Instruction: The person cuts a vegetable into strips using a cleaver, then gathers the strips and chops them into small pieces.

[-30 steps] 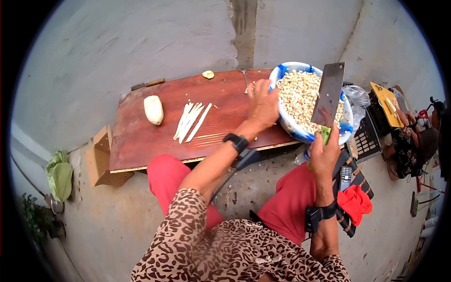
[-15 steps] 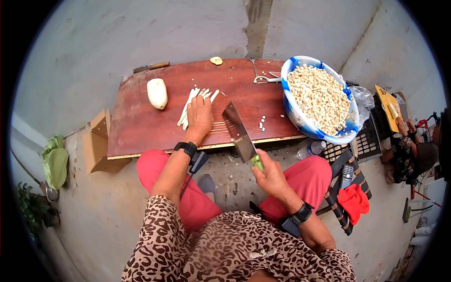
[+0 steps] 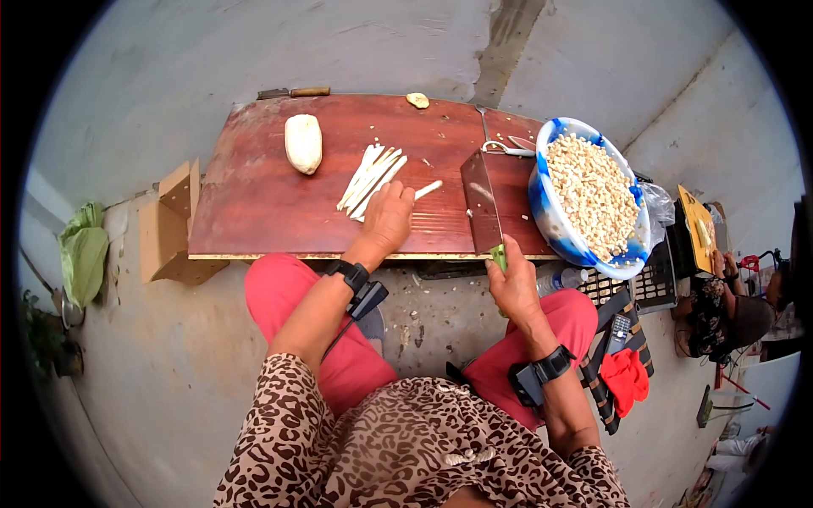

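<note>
Centre frame, on bench [image 3: 254, 212]: left hand [image 3: 388, 218] pressed flat on white strips [image 3: 371, 175]; right hand [image 3: 513, 284] clenched round cleaver [image 3: 481, 201] handle.

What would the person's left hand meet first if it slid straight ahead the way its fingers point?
Most likely the bundle of pale white cut strips on the reddish-brown wooden board, lying right at the fingertips of the left hand; it may already touch them.

Whole peeled root [image 3: 303, 143] near board [image 3: 271, 212] far-left corner. Blue-white bowl [image 3: 542, 216] of diced pieces overhanging right edge. Cardboard box [image 3: 165, 224] under left edge. Small knife [image 3: 295, 92] beyond far edge.
</note>
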Motion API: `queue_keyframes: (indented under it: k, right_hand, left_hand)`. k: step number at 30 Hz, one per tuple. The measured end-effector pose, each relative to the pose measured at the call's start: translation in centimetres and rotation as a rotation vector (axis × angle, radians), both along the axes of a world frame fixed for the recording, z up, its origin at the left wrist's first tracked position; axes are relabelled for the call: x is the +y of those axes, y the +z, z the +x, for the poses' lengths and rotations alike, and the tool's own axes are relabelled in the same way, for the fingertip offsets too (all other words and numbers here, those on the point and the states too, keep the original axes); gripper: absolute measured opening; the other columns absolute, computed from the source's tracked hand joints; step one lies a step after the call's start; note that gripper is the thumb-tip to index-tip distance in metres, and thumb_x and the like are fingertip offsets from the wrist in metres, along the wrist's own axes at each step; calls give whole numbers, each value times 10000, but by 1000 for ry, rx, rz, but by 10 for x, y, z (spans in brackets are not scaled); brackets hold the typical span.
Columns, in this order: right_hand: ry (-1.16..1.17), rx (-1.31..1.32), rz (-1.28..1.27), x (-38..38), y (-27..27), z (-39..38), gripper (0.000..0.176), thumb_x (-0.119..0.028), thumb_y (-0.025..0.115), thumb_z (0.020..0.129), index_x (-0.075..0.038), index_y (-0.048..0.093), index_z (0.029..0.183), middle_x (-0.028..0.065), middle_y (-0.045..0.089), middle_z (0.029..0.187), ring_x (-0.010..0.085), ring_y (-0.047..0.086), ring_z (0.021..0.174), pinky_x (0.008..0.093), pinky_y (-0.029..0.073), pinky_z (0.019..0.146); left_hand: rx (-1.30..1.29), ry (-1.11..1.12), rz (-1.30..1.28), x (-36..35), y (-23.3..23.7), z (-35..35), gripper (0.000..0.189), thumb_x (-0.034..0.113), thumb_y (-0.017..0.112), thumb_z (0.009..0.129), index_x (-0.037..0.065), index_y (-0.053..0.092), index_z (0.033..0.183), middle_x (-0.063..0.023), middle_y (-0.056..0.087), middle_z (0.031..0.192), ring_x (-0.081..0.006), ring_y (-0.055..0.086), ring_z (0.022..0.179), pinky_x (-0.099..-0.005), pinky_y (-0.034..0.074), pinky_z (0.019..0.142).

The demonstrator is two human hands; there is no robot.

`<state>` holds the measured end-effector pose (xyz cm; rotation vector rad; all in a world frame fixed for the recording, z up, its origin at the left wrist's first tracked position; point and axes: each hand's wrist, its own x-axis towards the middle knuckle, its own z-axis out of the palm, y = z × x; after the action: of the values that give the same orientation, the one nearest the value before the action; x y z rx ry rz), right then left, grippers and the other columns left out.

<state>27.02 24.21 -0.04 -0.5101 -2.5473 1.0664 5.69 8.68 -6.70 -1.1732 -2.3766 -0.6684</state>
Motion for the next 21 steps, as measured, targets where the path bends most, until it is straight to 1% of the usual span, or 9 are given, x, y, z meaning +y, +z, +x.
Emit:
queue_keyframes:
  k: [3,4,7,8,11,14,17,20,21]
  right_hand:
    - [17,-24,20,-5,-4,-6,473,-42,622,868,-16,472,1316,279,663,942,484,634,906,500,502,769]
    - [23,-38,27,-7,-7,-8,480,-47,626,864,-31,476,1319,274,668,954,479,638,912,489,507,774]
    - [11,-62,62,-10,-8,-9,483,-45,622,863,-31,468,1321,279,663,946,494,626,912,512,496,774]
    - [6,-71,63,-11,-6,-9,483,-45,621,863,-31,467,1321,281,662,942,494,625,911,515,494,772]
    - [-1,-79,70,-12,-4,-9,483,-46,621,863,-30,465,1320,284,658,932,496,625,906,522,490,766]
    - [1,-62,78,-12,-7,-9,486,-48,623,862,-29,462,1319,286,655,925,497,625,900,521,490,761]
    - [-10,-66,86,-13,-7,-8,486,-50,625,860,-27,462,1318,286,654,920,497,625,894,518,490,757]
    - [-13,-72,83,-13,-7,-8,475,-51,623,861,-23,469,1309,282,655,913,495,626,889,516,491,755]
    - [-12,-73,77,-14,-5,-9,472,-51,622,862,-21,471,1307,282,656,912,493,627,889,515,491,756]
  left_hand:
    - [-77,-16,10,-8,6,7,99,51,649,795,53,575,860,-132,536,877,-329,554,897,-463,471,762]
    - [-98,-1,-15,-11,9,7,120,90,674,804,49,582,869,-134,532,903,-326,542,921,-455,457,779]
    - [-68,93,55,-15,27,11,163,145,698,817,44,600,900,-137,528,943,-322,524,957,-439,433,806]
    - [-84,142,32,-15,28,9,215,191,713,823,35,619,937,-140,527,979,-316,507,975,-431,410,832]
    - [-101,222,-17,-12,19,-2,217,190,708,821,34,628,950,-138,537,993,-312,515,974,-435,411,835]
    - [-92,237,-6,-4,14,-8,199,174,698,816,38,629,943,-134,550,997,-314,516,988,-442,410,843]
    - [-66,270,-43,1,8,-16,161,146,685,808,41,636,919,-134,584,957,-316,538,970,-443,413,847]
    - [-113,292,-26,5,6,-27,98,129,662,816,50,649,874,-142,622,909,-327,583,938,-456,426,833]
    - [-159,227,-49,4,10,-26,93,128,656,821,47,652,866,-148,631,907,-334,594,931,-464,435,829]
